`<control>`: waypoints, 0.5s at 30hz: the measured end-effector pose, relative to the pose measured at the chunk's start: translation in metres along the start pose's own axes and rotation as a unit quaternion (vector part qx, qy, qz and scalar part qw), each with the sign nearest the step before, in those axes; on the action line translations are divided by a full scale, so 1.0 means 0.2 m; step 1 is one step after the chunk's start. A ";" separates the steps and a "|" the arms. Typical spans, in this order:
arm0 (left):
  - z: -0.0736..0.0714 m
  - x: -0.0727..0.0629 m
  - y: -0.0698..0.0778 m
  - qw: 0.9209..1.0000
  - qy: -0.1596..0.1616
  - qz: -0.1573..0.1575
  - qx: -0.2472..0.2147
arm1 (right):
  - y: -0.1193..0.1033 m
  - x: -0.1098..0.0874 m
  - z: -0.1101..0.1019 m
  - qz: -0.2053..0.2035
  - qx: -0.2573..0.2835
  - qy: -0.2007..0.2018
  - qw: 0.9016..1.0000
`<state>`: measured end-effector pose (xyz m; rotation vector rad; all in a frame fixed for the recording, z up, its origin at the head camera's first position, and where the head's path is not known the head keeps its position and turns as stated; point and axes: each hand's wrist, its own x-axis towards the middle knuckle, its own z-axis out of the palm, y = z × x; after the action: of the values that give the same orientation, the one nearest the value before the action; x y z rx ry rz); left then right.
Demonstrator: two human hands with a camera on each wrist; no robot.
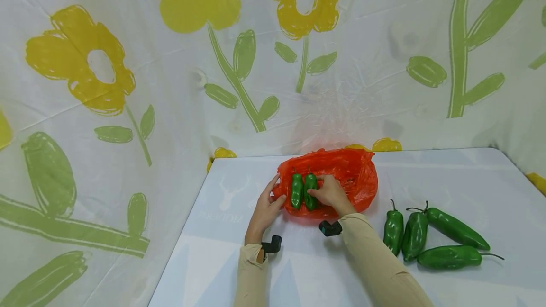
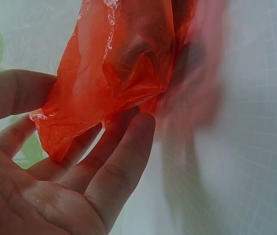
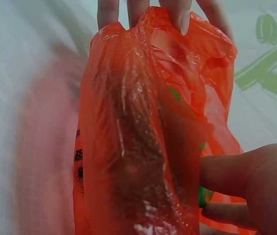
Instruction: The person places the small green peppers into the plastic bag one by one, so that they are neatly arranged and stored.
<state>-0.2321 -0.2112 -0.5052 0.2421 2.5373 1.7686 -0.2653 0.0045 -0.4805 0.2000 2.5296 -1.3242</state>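
A red plastic bag (image 1: 362, 174) lies with its mouth open on the table. My left hand (image 1: 265, 208) holds the bag's left edge, thumb on one side and fingers on the other, as the left wrist view shows. Inside the bag mouth, my right hand (image 1: 332, 193) grips a green pepper (image 1: 311, 192) between thumb and fingers. Beside it a second green pepper (image 1: 296, 192) lies parallel, stem pointing away. From the right wrist, the red film hides most of the held pepper; only slivers of green show.
To the right of the bag lie several loose peppers, among them an upright-lying one (image 1: 393, 232) and one across the front (image 1: 451, 257). The white table (image 1: 213, 231) ends at a flowered curtain (image 1: 170, 84) behind and to the left.
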 end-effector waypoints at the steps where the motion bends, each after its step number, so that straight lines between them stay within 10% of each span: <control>1: 0.00 0.00 0.00 1.000 0.000 0.000 -0.001 | 0.00 0.00 0.00 0.002 0.003 -0.001 1.000; 15: 0.00 0.00 0.00 1.000 -0.001 0.006 -0.004 | 0.01 0.00 0.00 -0.005 -0.002 0.000 1.000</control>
<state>-0.2326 -0.2105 -0.5059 0.2599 2.5319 1.7817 -0.2650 0.0055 -0.4824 0.1880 2.5360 -1.3224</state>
